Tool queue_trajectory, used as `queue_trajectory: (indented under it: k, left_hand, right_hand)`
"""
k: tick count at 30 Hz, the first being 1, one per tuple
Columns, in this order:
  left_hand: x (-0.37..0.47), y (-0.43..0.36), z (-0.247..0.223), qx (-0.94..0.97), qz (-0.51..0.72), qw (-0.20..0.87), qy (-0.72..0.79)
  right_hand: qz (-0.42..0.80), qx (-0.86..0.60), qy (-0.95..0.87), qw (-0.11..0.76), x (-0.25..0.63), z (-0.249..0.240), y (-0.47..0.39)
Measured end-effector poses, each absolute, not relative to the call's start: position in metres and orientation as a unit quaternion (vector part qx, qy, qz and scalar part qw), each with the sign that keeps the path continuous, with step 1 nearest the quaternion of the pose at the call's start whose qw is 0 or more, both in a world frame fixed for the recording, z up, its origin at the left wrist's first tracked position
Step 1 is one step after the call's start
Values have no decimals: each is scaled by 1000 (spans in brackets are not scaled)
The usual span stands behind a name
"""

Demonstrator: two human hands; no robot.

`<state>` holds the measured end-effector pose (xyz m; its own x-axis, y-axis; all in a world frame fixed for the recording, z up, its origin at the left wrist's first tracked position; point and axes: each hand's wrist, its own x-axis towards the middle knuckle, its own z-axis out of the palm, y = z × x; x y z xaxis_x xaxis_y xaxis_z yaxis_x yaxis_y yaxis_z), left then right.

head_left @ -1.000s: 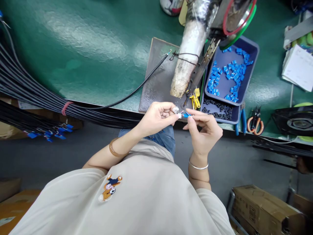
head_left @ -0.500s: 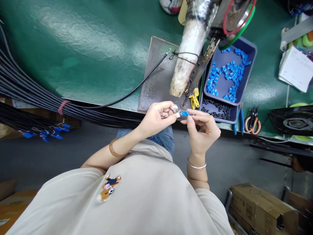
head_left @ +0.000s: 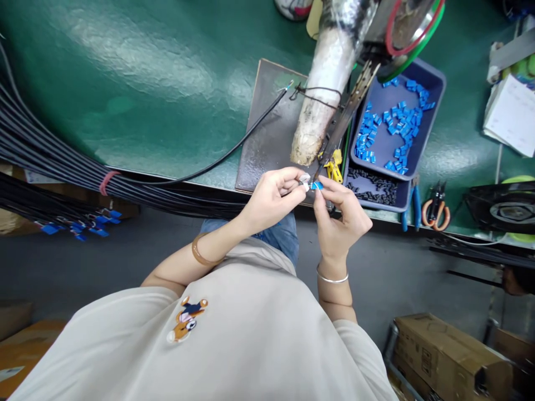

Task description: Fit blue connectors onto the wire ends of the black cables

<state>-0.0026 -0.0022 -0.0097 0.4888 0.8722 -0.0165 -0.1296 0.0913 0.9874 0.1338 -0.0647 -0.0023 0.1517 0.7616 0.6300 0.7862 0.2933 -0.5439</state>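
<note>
My left hand is closed on a small white piece at its fingertips, near the table's front edge. Thumb and fingers of my right hand pinch a small blue part, which sits right beside the white piece. Just above both hands are the tip of a soldering iron and the end of a thick, stained white-wrapped tube. A dark board lies behind my left hand, with a black cable whose stripped end rests over it.
Blue parts fill a grey tray on the right, above another tray of black pieces. Yellow tool, blue-handled pliers and orange-handled cutters lie nearby. Bundled black cables run along the left edge.
Both hands have risen slightly toward the iron's tip. The blue part has moved up a little, and my right hand has shifted slightly left.
</note>
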Motion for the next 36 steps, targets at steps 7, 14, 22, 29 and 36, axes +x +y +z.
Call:
queue_trajectory:
  k: [7,14,22,29,36]
  left_hand:
    - [-1,-2,-15,572,395,631,345]
    - [2,-4,-14,585,402,606,359]
    - [-1,-5,-7,581,398,614,358]
    - [-2,-6,-6,570,369,642,355]
    - [-12,-10,-1,610,320,646,330]
  right_hand:
    - [-16,-599,-650,468,132,-2,-63]
    - [-17,-596,-653,467,133,-1,-63]
    - [-33,-585,-671,455,131,3,-65]
    - [-58,-579,-685,439,131,2,-67]
    - [104,-664,-563,480,135,8,-72]
